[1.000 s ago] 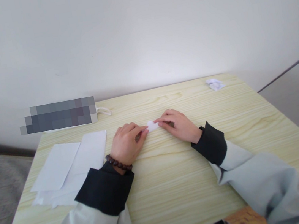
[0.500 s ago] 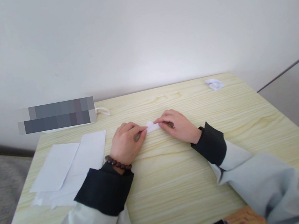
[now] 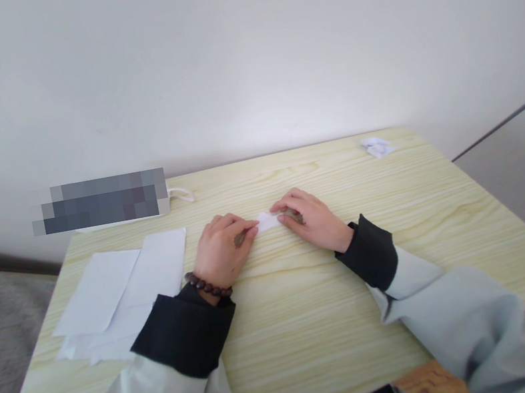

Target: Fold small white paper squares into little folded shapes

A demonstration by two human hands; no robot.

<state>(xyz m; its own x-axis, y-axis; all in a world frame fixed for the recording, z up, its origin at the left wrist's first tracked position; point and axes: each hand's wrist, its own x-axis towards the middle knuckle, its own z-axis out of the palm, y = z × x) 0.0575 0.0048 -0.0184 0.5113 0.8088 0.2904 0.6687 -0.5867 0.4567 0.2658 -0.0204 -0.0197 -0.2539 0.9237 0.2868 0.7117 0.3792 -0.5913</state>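
A small folded piece of white paper (image 3: 267, 221) lies between my hands over the middle of the table. My left hand (image 3: 225, 247) pinches its left end between thumb and index finger, and a dark bead bracelet circles that wrist. At the right end, the thumb and index finger of my right hand (image 3: 315, 220) close around the paper's edge, with a slight gap between the fingertips. The folds are too small to make out.
Several white paper sheets (image 3: 105, 285) overlap on the table's left side. A blurred-out box-like thing (image 3: 106, 204) with a pale loop stands at the back left. Crumpled or folded white paper (image 3: 378, 147) lies at the back right. A white wall (image 3: 238, 58) rises behind the table (image 3: 315, 322).
My right index finger has lifted slightly off the paper, away from the thumb. My left hand and the paper have barely moved.
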